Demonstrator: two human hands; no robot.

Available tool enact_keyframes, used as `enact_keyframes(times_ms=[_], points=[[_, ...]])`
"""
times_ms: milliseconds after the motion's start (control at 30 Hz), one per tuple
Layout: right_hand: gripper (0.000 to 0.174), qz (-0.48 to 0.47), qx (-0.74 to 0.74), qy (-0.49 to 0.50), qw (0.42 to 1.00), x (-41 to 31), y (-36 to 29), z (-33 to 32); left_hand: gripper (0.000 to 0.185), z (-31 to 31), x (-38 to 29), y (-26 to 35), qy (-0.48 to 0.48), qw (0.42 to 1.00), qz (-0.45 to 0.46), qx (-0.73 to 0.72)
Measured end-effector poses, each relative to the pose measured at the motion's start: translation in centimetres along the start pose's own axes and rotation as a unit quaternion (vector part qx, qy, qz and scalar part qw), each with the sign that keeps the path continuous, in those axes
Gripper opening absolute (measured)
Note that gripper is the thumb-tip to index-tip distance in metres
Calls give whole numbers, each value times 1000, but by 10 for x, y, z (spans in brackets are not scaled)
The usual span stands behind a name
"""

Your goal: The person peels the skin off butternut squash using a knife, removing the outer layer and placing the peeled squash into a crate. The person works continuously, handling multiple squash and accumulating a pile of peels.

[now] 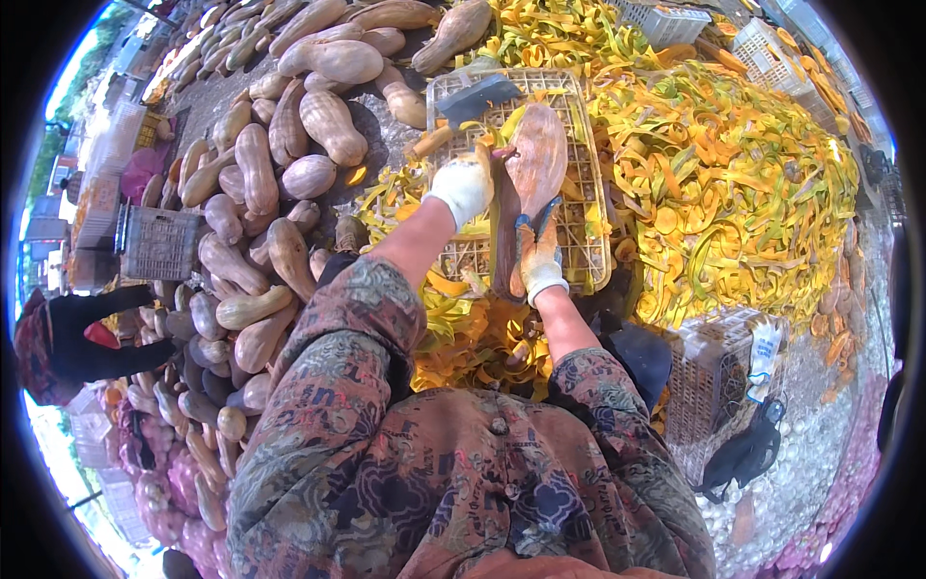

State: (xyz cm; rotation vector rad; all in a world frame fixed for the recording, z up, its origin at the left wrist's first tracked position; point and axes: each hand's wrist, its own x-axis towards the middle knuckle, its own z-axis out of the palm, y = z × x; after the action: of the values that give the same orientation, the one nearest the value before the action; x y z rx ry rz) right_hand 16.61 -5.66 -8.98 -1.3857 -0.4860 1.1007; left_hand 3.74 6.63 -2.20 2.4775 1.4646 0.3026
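A long tan squash (537,152) lies lengthwise over an upturned plastic crate (589,217) before me. My right hand (541,253), in a white glove with blue and orange on its fingers, rests against the squash's near end, fingers spread. My left hand (463,184), in a white knit glove, is curled at the squash's left side; a small part of a tool seems to show at its fingers, but most is hidden. A dark brown strip or board (506,268) runs along the squash's left. A dark blue cloth or sheet (477,100) lies on the crate's far end.
A large heap of yellow and orange peelings (723,188) spreads at the right. Many unpeeled squashes (325,127) cover the ground at the left. A grey crate (159,242) stands among them. Near my right side is another crate (712,362) with a glove (765,351) on it. Another person (79,336) is at the far left.
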Motion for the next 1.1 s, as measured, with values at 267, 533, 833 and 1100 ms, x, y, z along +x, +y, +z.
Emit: enact_keyframes(times_ms=[267,533,833,1100], points=[[61,-90,-201,-53,974,8,17,-12,31,4,-202,32,-274,954,-19,-121],[62,-104,-219,-40,969,0,3,-19,43,-16,-8,-23,-34,997,-7,-73],[65,-75,-195,-39,977,-15,-10,-7,39,4,45,-26,-73,991,-31,-108],[65,-33,-180,-46,982,-2,-11,-14,43,69,-200,20,-43,969,-25,-244]])
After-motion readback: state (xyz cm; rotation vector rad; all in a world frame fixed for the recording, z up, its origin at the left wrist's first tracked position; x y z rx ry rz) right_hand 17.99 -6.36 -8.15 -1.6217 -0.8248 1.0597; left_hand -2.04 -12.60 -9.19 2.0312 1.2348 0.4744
